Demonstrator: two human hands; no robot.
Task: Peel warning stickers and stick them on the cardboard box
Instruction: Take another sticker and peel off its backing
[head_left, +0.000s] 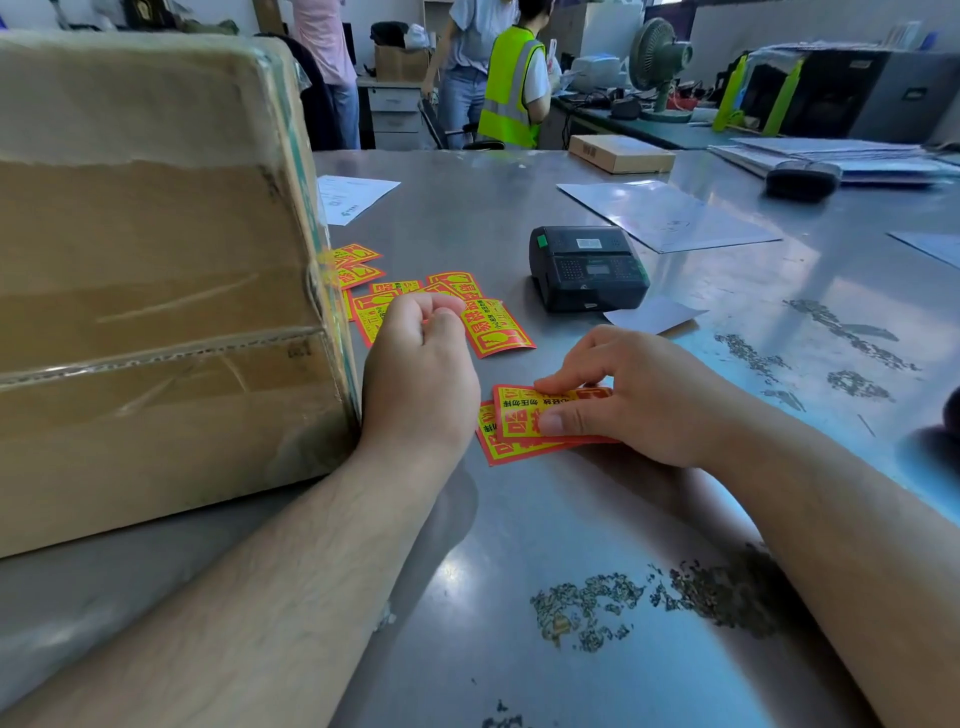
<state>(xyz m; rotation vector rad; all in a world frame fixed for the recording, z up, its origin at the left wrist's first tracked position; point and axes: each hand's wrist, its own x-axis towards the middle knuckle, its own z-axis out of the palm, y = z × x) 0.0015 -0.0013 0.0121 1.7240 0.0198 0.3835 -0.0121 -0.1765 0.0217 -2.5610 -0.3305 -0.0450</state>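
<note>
A large taped cardboard box (150, 291) stands on the left of the metal table (519, 545). Several yellow-and-red warning stickers (498, 327) lie scattered beside it. My left hand (421, 374) rests next to the box with fingers curled over the scattered stickers; whether it pinches one is unclear. My right hand (639, 400) pinches the top sticker (524, 410) of a small stack between thumb and fingers, over another sticker (498, 449) flat on the table.
A black label printer (587, 267) sits behind the stickers with a white slip (652, 314) beside it. Papers (665, 215), a flat carton (621, 153) and a black object (802, 179) lie farther back. People stand by desks beyond the table. Glue residue marks the table surface (649, 597).
</note>
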